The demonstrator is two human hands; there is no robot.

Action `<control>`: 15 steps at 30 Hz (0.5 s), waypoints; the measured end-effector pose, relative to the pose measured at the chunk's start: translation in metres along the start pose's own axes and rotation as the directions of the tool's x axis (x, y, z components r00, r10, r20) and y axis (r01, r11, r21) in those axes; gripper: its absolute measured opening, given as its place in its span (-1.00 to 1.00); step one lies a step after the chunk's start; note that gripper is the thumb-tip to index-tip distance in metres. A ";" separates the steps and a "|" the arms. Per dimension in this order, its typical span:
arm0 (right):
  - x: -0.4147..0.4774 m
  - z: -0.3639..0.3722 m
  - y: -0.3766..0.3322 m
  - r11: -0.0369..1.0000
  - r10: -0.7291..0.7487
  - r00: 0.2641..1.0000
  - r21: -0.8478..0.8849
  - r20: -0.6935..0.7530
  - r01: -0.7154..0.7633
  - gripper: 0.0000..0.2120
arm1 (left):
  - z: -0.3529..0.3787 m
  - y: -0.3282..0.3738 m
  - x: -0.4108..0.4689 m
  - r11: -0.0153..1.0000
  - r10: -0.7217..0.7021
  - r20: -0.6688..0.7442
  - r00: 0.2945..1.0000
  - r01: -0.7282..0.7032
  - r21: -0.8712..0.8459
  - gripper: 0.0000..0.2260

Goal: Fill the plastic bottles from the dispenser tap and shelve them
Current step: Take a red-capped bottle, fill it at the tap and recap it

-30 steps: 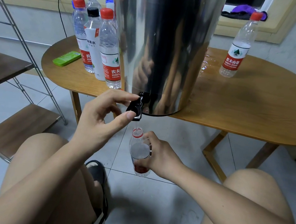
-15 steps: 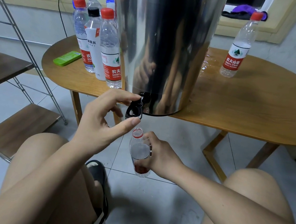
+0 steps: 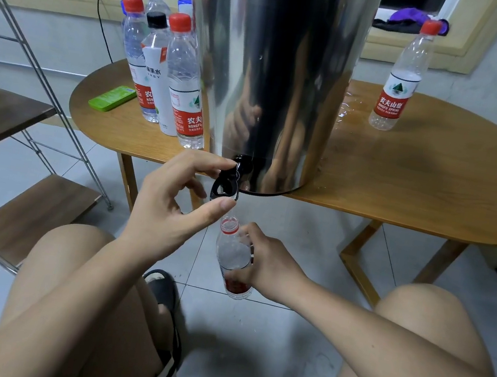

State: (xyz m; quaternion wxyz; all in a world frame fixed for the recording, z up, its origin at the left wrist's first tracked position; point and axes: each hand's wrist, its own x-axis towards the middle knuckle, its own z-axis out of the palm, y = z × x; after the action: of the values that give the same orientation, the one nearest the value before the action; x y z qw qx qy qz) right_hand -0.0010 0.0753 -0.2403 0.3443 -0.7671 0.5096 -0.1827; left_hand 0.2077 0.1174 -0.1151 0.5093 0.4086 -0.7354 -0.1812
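- Steel dispenser (image 3: 273,79) stands upright on the wooden table (image 3: 435,184), and its black tap lever (image 3: 225,185) juts out over the table's near edge.
- Left grip (image 3: 166,208) is closed on the tap lever, with the forefinger curled over its top and the thumb tip under its lower end. Whether the thumb actually touches is hard to tell from this angle.
- Right grip (image 3: 264,265) is wrapped round the body of the open bottle (image 3: 233,250).
- Open bottle is held roughly upright in the air above the tiled floor. It is uncapped, its mouth directly below the tap lever and just beside the left thumb.
- Capped bottles (image 3: 185,82) stand clustered on the table left of the dispenser, most with red caps and one with black.
- Lone bottle (image 3: 398,81), red-capped, stands on the table to the right, well apart from the cluster.
- Green case (image 3: 112,98) lies flat on the table near the cluster.
- Puddle (image 3: 348,106) glistens on the table at the dispenser's right side.
- Shelf rack (image 3: 3,113), with wooden boards on a metal frame, stands at the left.
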 end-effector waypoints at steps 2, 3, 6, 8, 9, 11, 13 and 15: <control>0.000 0.000 0.000 1.000 0.000 1.000 -0.001 0.000 0.000 -0.35 | 0.000 0.000 0.000 1.000 0.002 -0.001 1.000 -0.002 -0.002 -0.67; 0.000 0.000 0.000 1.000 0.001 1.000 -0.002 0.000 -0.001 -0.35 | 0.000 0.000 0.000 1.000 0.004 -0.001 1.000 -0.004 -0.002 -0.67; 0.001 0.000 0.000 1.000 0.003 1.000 -0.001 -0.004 -0.003 -0.34 | 0.000 -0.001 0.000 1.000 0.006 -0.004 1.000 -0.006 0.004 -0.66; 0.001 0.000 0.000 1.000 0.007 1.000 -0.006 -0.002 -0.007 -0.33 | 0.000 -0.001 -0.001 1.000 0.008 -0.004 1.000 -0.008 0.006 -0.65; 0.001 0.000 0.000 1.000 0.007 1.000 -0.010 -0.003 -0.007 -0.33 | 0.000 -0.001 -0.001 1.000 0.009 -0.004 1.000 -0.009 0.008 -0.64; 0.001 0.001 0.000 1.000 0.006 1.000 -0.007 -0.007 -0.006 -0.33 | 0.000 -0.002 -0.001 1.000 0.013 -0.006 1.000 -0.013 0.016 -0.63; 0.001 0.001 0.001 1.000 0.006 1.000 -0.002 -0.008 -0.006 -0.34 | 0.000 -0.003 -0.001 1.000 0.017 -0.005 1.000 -0.017 0.022 -0.61; 0.001 0.001 0.001 1.000 0.008 1.000 -0.001 -0.009 -0.008 -0.34 | -0.001 -0.004 -0.001 0.999 0.020 -0.002 1.000 -0.020 0.025 -0.59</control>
State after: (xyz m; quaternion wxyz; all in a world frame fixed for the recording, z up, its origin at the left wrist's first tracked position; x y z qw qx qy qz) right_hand -0.0008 0.0746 -0.2413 0.3422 -0.7644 0.5143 -0.1846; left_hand 0.2100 0.1158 -0.1182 0.5069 0.4075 -0.7411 -0.1665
